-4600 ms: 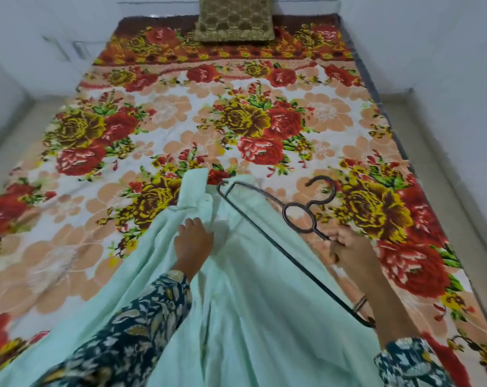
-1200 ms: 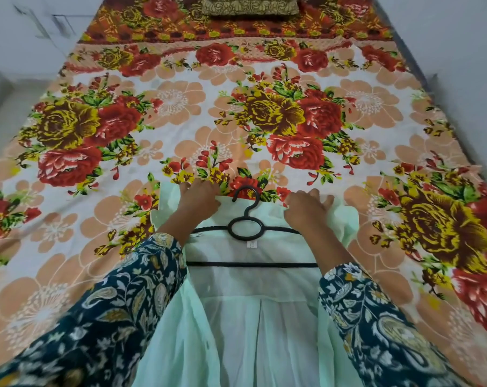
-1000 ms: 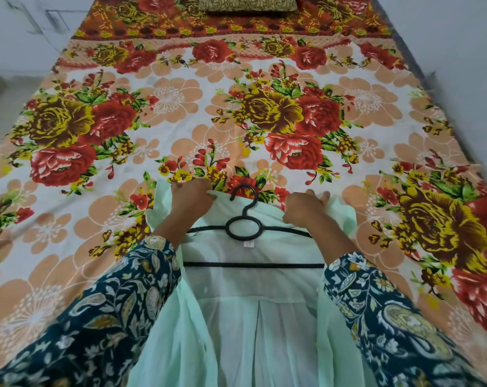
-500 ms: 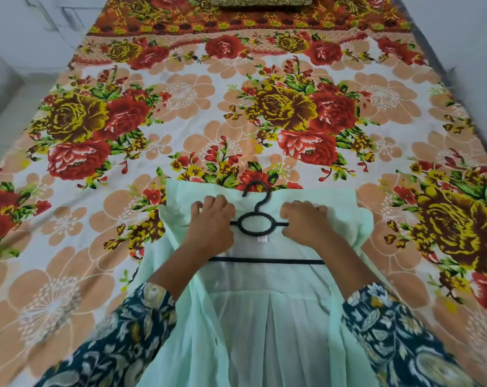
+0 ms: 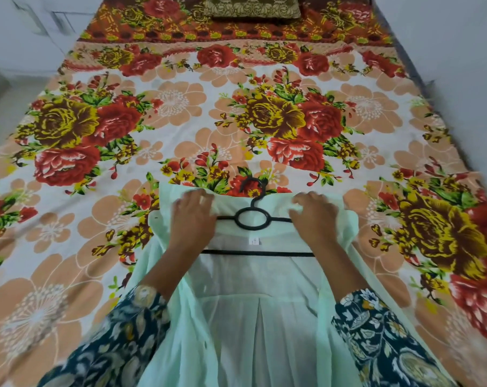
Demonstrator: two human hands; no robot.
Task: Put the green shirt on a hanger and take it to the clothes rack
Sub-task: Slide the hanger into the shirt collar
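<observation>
The green shirt (image 5: 259, 317) lies flat on the bed (image 5: 180, 107), its collar end pointing away from the person and its lower part running off the near edge of the view. A black hanger (image 5: 252, 219) sits inside the shoulders. Its hook sticks out past the collar onto the flowered sheet, its ring lies in the neck opening, and its straight bottom bar shows across the back panel. A small white label (image 5: 254, 241) is just below the ring.

The left hand (image 5: 193, 219) rests on the shirt's left shoulder, just beside the ring. Its fingers (image 5: 201, 197) are curled over the collar edge and bunch the thin cloth there. The right hand (image 5: 316, 216) mirrors it on the other shoulder, with its fingers (image 5: 302, 199) bent and closed on the fabric at the collar edge. Both hands cover the sloping arms of the hanger, so whether the fingers also press the wire underneath cannot be told. The fingertips are a little blurred.

Dark patterned sleeves (image 5: 376, 331) reach in from the bottom corners. A brown pillow (image 5: 252, 7) lies at the far end of the bed.
</observation>
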